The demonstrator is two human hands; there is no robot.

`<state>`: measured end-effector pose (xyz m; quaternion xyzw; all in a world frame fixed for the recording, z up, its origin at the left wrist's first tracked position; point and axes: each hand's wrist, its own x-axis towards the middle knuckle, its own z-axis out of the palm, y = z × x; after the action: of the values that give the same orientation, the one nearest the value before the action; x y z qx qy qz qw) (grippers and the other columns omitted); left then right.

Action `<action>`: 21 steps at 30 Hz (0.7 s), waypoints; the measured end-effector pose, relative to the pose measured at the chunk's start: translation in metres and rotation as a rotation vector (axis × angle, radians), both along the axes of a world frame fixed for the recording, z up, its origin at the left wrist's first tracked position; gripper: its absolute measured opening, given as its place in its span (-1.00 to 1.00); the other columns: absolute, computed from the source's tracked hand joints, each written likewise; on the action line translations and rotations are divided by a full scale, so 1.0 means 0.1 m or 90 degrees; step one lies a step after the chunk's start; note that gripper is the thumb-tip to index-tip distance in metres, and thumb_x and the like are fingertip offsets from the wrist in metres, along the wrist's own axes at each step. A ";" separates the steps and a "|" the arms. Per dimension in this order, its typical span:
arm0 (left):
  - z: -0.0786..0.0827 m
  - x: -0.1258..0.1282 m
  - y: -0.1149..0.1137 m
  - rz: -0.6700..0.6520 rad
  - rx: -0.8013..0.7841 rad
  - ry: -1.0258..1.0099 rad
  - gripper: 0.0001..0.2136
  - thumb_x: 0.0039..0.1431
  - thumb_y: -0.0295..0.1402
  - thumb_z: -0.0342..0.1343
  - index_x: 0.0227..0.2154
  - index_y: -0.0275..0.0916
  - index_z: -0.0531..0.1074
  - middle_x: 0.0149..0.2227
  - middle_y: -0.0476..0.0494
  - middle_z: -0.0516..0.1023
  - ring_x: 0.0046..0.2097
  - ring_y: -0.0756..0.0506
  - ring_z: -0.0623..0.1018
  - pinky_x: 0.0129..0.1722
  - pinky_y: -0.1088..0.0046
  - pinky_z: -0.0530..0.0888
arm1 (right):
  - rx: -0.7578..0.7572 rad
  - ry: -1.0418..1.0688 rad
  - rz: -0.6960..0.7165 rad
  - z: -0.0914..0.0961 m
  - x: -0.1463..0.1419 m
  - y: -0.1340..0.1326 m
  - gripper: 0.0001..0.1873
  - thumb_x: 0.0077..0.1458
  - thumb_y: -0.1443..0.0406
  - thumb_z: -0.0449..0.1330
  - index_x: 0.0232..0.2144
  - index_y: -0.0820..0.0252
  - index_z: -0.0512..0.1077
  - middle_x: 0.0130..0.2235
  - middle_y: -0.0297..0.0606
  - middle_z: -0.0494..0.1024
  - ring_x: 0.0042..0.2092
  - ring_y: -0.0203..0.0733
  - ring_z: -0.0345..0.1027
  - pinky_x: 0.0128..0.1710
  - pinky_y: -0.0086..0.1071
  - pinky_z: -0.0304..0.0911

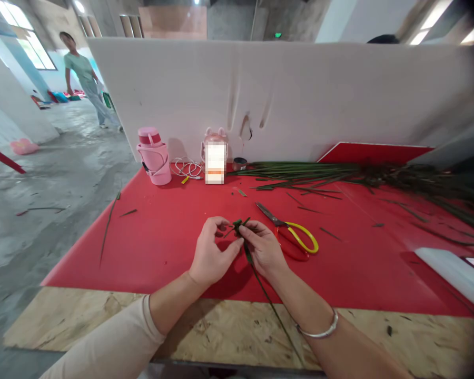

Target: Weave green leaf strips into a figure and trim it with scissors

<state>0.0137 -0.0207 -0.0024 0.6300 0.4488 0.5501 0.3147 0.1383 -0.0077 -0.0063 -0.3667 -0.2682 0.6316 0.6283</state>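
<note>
My left hand (212, 253) and my right hand (263, 245) meet over the red table cover (150, 247). Both pinch a small folded knot of green leaf strip (239, 228) between thumb and fingers. A long tail of the same strip (268, 297) runs back from the knot toward me, under my right wrist, which wears a silver bangle (319, 330). Scissors with yellow and red handles (296, 237) lie just right of my right hand, blades pointing away to the left.
A pile of long green leaves (339, 176) lies along the back right. A pink bottle (155, 156), a white cable (187, 169), a pink-topped jar (215, 158) and a small tin (239, 163) stand by the white partition (300, 95). A person (82, 79) walks far left.
</note>
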 end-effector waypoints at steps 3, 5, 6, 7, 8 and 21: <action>0.03 -0.03 0.01 0.020 0.030 0.033 -0.92 0.07 -0.37 0.09 -0.38 -0.26 0.40 -0.33 -0.10 0.45 -0.28 0.00 0.44 -0.24 0.46 0.38 | 0.014 -0.038 0.006 -0.01 -0.02 -0.02 -0.77 -0.39 0.33 0.44 -0.56 0.17 0.50 -0.51 -0.40 0.56 -0.46 -0.40 0.39 -0.38 -0.53 0.29; 0.02 -0.04 0.03 0.037 -0.002 0.010 -0.92 0.09 -0.36 0.08 -0.39 -0.26 0.41 -0.38 -0.08 0.48 -0.33 0.01 0.46 -0.27 0.47 0.40 | 0.020 -0.062 0.001 -0.02 -0.03 -0.02 -0.77 -0.39 0.32 0.44 -0.55 0.17 0.50 -0.51 -0.39 0.56 -0.45 -0.39 0.40 -0.35 -0.51 0.30; 0.02 -0.04 0.03 0.040 -0.018 -0.007 -0.91 0.08 -0.35 0.09 -0.38 -0.26 0.42 -0.39 -0.08 0.49 -0.34 0.01 0.46 -0.28 0.48 0.40 | 0.023 -0.071 -0.004 -0.02 -0.04 -0.02 -0.77 -0.39 0.31 0.43 -0.55 0.17 0.51 -0.50 -0.39 0.57 -0.44 -0.39 0.40 -0.34 -0.50 0.30; 0.01 -0.04 0.03 0.038 -0.031 -0.021 -0.90 0.07 -0.35 0.10 -0.37 -0.27 0.42 -0.39 -0.07 0.49 -0.34 0.01 0.47 -0.28 0.48 0.41 | 0.025 -0.078 -0.013 -0.03 -0.04 -0.02 -0.77 -0.38 0.31 0.43 -0.55 0.17 0.51 -0.50 -0.39 0.57 -0.43 -0.38 0.41 -0.33 -0.49 0.30; 0.00 -0.03 0.03 0.033 -0.042 -0.033 -0.89 0.06 -0.35 0.11 -0.37 -0.27 0.42 -0.39 -0.07 0.50 -0.33 0.00 0.48 -0.27 0.48 0.41 | 0.028 -0.083 -0.023 -0.04 -0.05 -0.02 -0.78 -0.38 0.31 0.43 -0.56 0.16 0.51 -0.50 -0.39 0.56 -0.43 -0.38 0.40 -0.33 -0.49 0.30; 0.10 0.00 0.09 -0.059 -0.440 -0.360 -0.69 -0.17 -0.31 0.26 -0.36 -0.27 0.32 -0.60 0.08 0.40 -0.59 0.10 0.38 -0.67 0.67 0.21 | -0.001 -0.099 -0.048 -0.03 -0.08 -0.05 -0.78 -0.39 0.29 0.43 -0.58 0.19 0.49 -0.59 -0.41 0.52 -0.53 -0.40 0.32 -0.47 -0.51 0.22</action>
<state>0.0140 -0.0113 0.0074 0.3318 0.4738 0.5038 0.6416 0.1303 -0.0128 -0.0094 -0.4249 -0.3017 0.5773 0.6286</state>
